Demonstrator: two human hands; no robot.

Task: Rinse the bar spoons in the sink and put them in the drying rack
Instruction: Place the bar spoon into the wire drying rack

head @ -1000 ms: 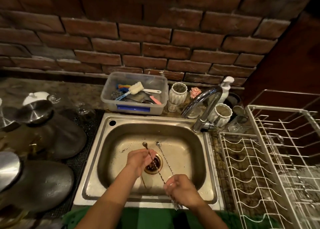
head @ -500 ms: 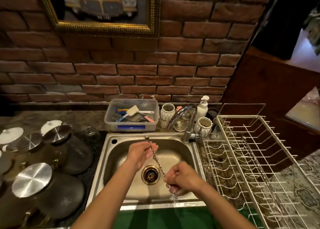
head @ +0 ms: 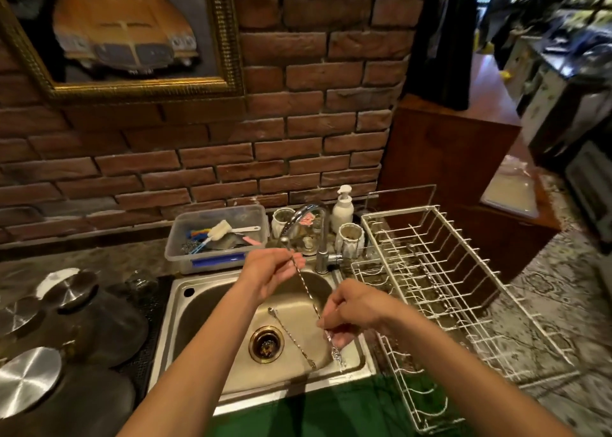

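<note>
1. Fingers of our left hand [head: 272,272] are pinching the upper stem of one spoon [head: 306,287], just below its bowl, and our right hand [head: 352,307] is curling round the lower stem, so we are holding it slanted above the sink [head: 198,307].
2. We are seeing no water coming from the tap [head: 308,220], so whether this spoon is rinsed we cannot tell; we are judging it lifted clear and likely bound for the rack [head: 430,271].
3. To do this well, we are keeping both grips on the twisted stem, where wet metal slides least, and letting the decorated lower end [head: 337,357] drip over the basin before we are swinging it right.
4. A second spoon [head: 291,335] is lying on the sink floor, passing just beside the drain [head: 266,344]; it is waiting its turn.
5. Edges to mind: the tap is standing just beside the raised bowl end, and the sink's right rim is lying between our right hand and the rack.
6. Room is opening to the right: the rack's wire bays look bare, though its thin upright prongs could be catching the stem, so we are favouring a flat, lengthwise lay along the wires.
7. Behind the tap, cups [head: 349,241] and a soap bottle [head: 342,210] are crowding the ledge, so we are avoiding lifting backward.
</note>
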